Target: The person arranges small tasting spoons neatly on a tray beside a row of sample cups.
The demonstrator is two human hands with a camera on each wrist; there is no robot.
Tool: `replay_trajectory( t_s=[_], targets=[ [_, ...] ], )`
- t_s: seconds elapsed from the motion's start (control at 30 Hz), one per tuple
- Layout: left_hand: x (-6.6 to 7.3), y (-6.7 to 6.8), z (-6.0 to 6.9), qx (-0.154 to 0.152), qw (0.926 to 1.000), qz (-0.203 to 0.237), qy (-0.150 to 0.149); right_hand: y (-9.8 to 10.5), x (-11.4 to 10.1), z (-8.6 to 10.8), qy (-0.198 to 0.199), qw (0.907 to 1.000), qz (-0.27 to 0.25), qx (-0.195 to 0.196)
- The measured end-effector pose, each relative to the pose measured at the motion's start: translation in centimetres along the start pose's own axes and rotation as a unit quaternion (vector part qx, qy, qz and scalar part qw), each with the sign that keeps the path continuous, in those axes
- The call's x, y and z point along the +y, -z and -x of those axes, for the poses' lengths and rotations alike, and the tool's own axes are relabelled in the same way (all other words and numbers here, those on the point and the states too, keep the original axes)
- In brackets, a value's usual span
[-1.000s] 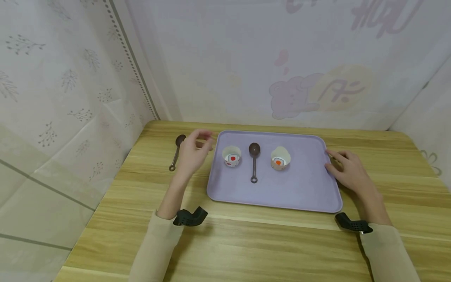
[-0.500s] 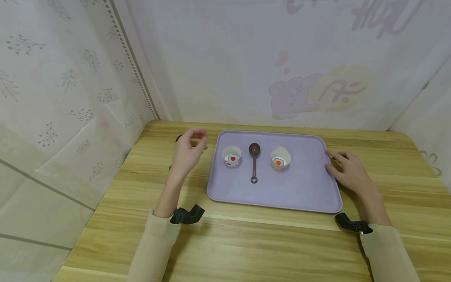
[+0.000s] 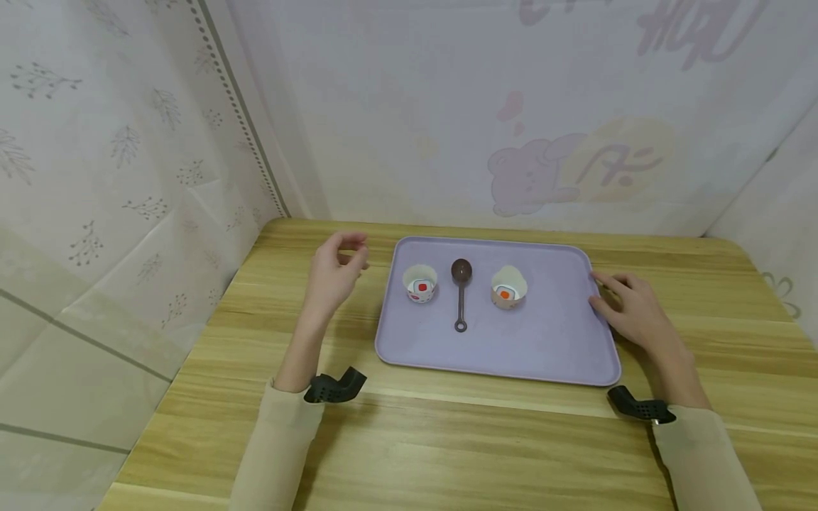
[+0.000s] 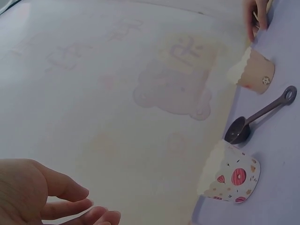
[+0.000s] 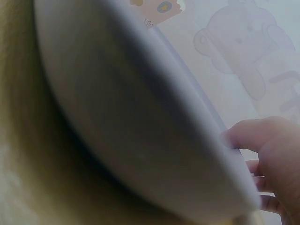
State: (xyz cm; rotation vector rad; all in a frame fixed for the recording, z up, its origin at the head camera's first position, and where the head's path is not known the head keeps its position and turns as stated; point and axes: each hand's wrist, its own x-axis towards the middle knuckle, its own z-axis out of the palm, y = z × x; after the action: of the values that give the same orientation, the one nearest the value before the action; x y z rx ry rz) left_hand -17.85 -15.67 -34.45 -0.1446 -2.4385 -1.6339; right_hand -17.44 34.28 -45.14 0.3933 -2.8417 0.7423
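Observation:
My left hand (image 3: 334, 275) is above the wood left of the lilac tray (image 3: 537, 362), its fingers loosely bent and nothing visible in them; it hides the spoon seen there before. In the left wrist view the thumb and fingertips of the left hand (image 4: 51, 197) show no object. Fingertips of my right hand (image 3: 635, 316) touch the tray's right rim, also seen in the right wrist view at the tray (image 5: 136, 126). On the tray, a brown spoon (image 3: 461, 272) lies between a white patterned paper cup (image 3: 420, 293) with red inside and a tan cup (image 3: 505, 301) with orange inside.
The wooden table (image 3: 466, 447) extends around the tray. Behind it hangs a pale curtain (image 3: 396, 142) with a bear print, and a leaf-patterned cloth (image 3: 160, 213) hangs at the left.
My left hand has shifted a little to the left and now covers the spoon beside the tray. The right hand, the tray and its contents have stayed put.

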Motion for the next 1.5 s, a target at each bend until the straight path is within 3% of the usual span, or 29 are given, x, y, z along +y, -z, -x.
replay_trajectory(
  t_s=[0.87, 1.5],
  targets=[
    [-0.7, 1.9, -0.2, 0.013, 0.9993, -0.003, 0.035, 0.1, -0.1, 0.0, 0.011, 0.9999, 0.004, 0.006],
    [-2.2, 2.7, -0.5, 0.012, 0.9986, -0.015, 0.050, 0.0, 0.0, 0.0, 0.015, 0.9998, 0.004, 0.013]
  ],
)
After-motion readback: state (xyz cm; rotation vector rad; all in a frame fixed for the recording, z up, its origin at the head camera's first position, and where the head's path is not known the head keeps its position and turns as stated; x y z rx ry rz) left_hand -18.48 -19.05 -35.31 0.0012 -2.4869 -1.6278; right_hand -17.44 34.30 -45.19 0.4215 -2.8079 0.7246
